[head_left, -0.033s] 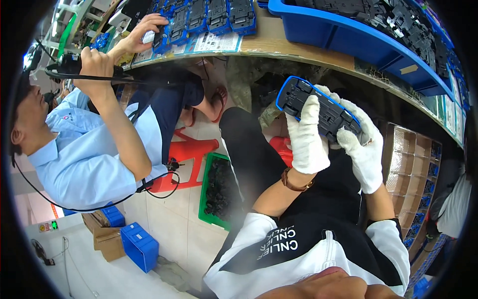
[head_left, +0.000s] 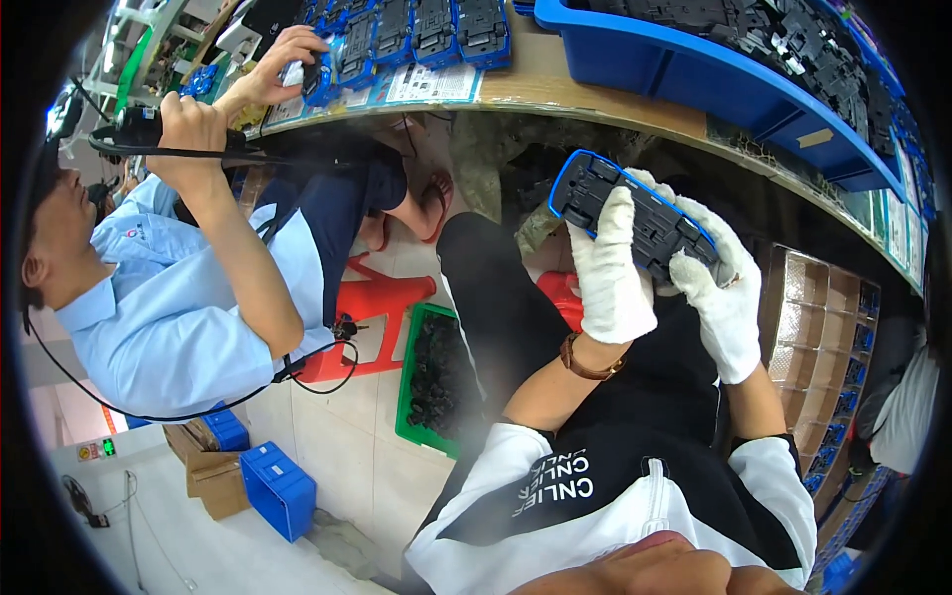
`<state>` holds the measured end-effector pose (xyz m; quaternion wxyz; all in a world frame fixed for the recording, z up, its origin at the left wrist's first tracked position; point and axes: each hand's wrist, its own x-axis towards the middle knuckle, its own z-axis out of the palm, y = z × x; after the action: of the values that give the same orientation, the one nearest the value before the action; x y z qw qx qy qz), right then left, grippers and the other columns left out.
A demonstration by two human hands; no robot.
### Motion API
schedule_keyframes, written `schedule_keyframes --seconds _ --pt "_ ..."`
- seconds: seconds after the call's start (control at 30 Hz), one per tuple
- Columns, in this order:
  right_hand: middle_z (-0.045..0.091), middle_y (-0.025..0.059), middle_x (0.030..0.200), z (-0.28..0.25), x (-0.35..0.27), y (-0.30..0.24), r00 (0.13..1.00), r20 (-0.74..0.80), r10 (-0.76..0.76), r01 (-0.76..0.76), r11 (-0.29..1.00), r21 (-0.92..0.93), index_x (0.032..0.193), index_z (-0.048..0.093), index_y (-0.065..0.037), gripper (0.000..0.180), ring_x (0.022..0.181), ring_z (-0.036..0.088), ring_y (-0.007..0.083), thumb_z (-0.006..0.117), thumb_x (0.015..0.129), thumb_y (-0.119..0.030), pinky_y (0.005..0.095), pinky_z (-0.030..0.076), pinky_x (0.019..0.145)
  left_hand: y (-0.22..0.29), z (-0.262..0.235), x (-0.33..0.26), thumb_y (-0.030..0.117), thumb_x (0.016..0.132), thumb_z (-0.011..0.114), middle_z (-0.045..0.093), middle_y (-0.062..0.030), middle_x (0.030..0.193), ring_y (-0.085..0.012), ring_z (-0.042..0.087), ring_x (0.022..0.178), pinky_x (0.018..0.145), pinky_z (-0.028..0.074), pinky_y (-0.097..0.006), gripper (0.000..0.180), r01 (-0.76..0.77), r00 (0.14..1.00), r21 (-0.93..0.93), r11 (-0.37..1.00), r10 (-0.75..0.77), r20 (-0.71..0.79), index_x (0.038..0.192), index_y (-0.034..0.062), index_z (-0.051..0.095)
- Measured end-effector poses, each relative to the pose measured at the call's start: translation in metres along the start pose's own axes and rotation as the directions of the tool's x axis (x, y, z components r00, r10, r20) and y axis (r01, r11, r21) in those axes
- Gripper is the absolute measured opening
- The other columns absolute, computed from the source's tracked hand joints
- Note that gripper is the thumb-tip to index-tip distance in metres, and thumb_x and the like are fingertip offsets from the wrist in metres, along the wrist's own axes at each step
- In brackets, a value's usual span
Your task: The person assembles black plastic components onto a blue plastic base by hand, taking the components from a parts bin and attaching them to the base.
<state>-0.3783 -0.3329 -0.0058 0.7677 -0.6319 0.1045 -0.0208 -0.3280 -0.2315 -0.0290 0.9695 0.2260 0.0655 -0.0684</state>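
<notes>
In front of my lap I hold a toy car body (head_left: 645, 220), blue-edged, its black underside turned up. My left hand (head_left: 610, 278), in a white glove, is closed on its left part, fingers lying over the underside. My right hand (head_left: 729, 297), gloved too, grips the right end with the thumb on the underside and the fingers along the far edge. Both hands keep it tilted, clear of the bench edge. What lies on its lower face is hidden.
A blue bin (head_left: 674, 84) full of black parts stands on the bench (head_left: 535, 79). Rows of similar car bodies (head_left: 431, 35) lie left of it. A co-worker (head_left: 188, 288) sits at my left. A green crate (head_left: 407, 382) of black parts and a compartmented tray (head_left: 808, 337) flank me.
The co-worker's hand on the bench has shifted slightly left with the blue piece under it. My hands and the toy car body stay nearly still.
</notes>
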Motion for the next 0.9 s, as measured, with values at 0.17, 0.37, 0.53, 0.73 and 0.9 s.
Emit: schedule_keyframes --seconds 0.17,0.37,0.53,0.73,0.9 --pt "0.058 0.0093 0.118 0.004 0.003 0.004 0.999 0.002 -0.053 0.053 0.999 -0.010 0.133 0.045 0.002 0.070 0.099 0.056 0.0124 0.077 0.078 -0.027 0.0239 0.047 0.078 0.006 0.004 0.007 0.024 0.094 0.056 0.061 -0.0073 0.100 -0.0206 0.062 0.091 0.077 0.054 -0.036 0.027 -0.031 0.999 0.105 0.994 0.034 -0.034 0.114 0.0079 0.051" --pt "0.054 0.0106 0.125 -0.002 0.011 0.029 0.996 0.025 -0.083 0.084 0.996 -0.033 0.131 0.046 0.003 0.071 0.109 0.056 0.0166 0.076 0.078 -0.033 0.0281 0.056 0.078 -0.004 0.004 0.001 0.024 0.091 0.059 0.061 -0.0067 0.101 -0.0182 0.062 0.089 0.076 0.054 -0.033 0.031 -0.160 0.979 0.206 0.965 0.181 -0.088 0.116 0.0098 0.049" --pt "0.057 0.0094 0.124 -0.001 0.018 0.027 1.000 -0.023 0.009 -0.008 0.999 0.046 0.127 0.053 0.002 0.045 0.113 0.053 0.0163 0.059 0.084 -0.012 0.0301 0.040 0.097 0.009 -0.006 0.013 0.030 0.093 0.058 0.061 -0.0065 0.103 -0.0187 0.062 0.091 0.078 0.054 -0.035 0.033 -0.087 0.996 0.134 0.987 0.090 -0.018 0.118 0.0102 0.048" --pt "0.060 0.0116 0.118 0.015 0.016 0.018 0.969 -0.036 -0.244 0.213 0.901 -0.377 0.129 0.052 0.001 0.043 0.108 0.056 0.0178 0.055 0.094 -0.024 0.0301 0.044 0.093 -0.002 -0.038 0.000 0.028 0.098 0.053 0.043 -0.0032 0.132 -0.0119 0.045 0.113 0.097 0.038 -0.026 0.056 -0.026 0.999 0.464 0.885 0.041 -0.022 0.144 0.0091 0.028" --pt "0.056 0.0182 0.119 0.013 0.012 0.014 0.864 0.281 -0.418 0.503 0.673 -0.542 0.126 0.052 0.000 0.039 0.099 0.059 0.0291 0.057 0.090 -0.015 0.0340 0.051 0.083 0.114 -0.067 0.059 0.029 0.100 0.046 0.052 -0.0060 0.122 -0.0145 0.050 0.108 0.093 0.042 -0.029 0.047 -0.240 0.954 0.562 0.791 0.300 -0.016 0.138 0.0049 0.035"
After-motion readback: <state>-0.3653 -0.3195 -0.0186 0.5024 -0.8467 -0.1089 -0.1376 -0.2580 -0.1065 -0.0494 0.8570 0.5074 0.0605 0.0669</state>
